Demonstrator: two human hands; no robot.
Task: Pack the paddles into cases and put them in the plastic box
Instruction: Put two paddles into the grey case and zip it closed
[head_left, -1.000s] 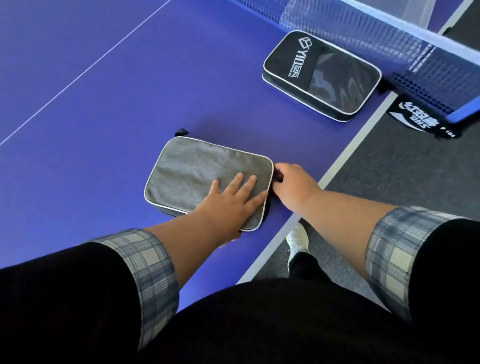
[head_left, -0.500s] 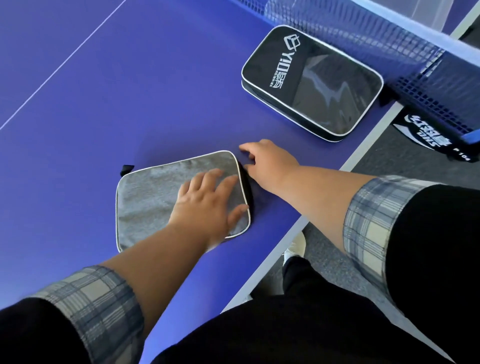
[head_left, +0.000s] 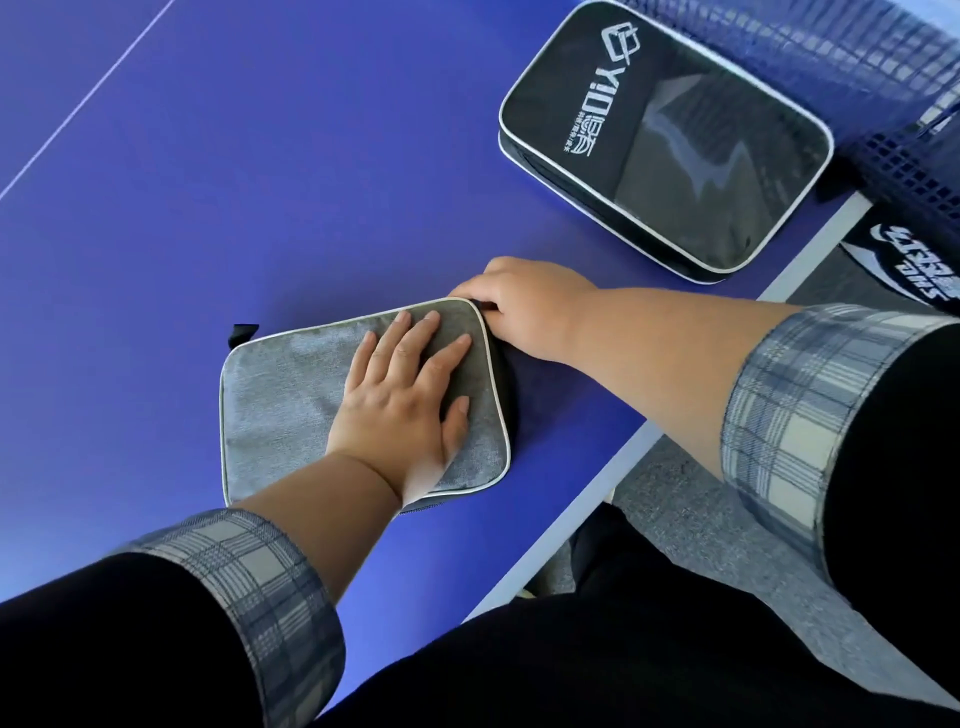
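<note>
A grey paddle case (head_left: 291, 410) with white piping lies flat on the blue table (head_left: 260, 182) near its right edge. My left hand (head_left: 405, 405) presses flat on the case's top, fingers spread. My right hand (head_left: 524, 306) pinches at the case's far right corner, where the zipper runs; the pull itself is hidden under the fingers. A second case (head_left: 670, 140), black with white lettering, lies closed farther back by the net. No paddle and no plastic box is in view.
The net (head_left: 831, 52) crosses the top right corner, with its black clamp (head_left: 914, 254) hanging off the table's side. The white table edge (head_left: 597, 499) runs diagonally; grey carpet (head_left: 691, 514) lies beyond it. A white centre line (head_left: 88, 98) crosses the far left.
My right hand has travelled along the grey case's right side, from the near corner to the far corner. My left hand stays pressed on top. The view has shifted closer.
</note>
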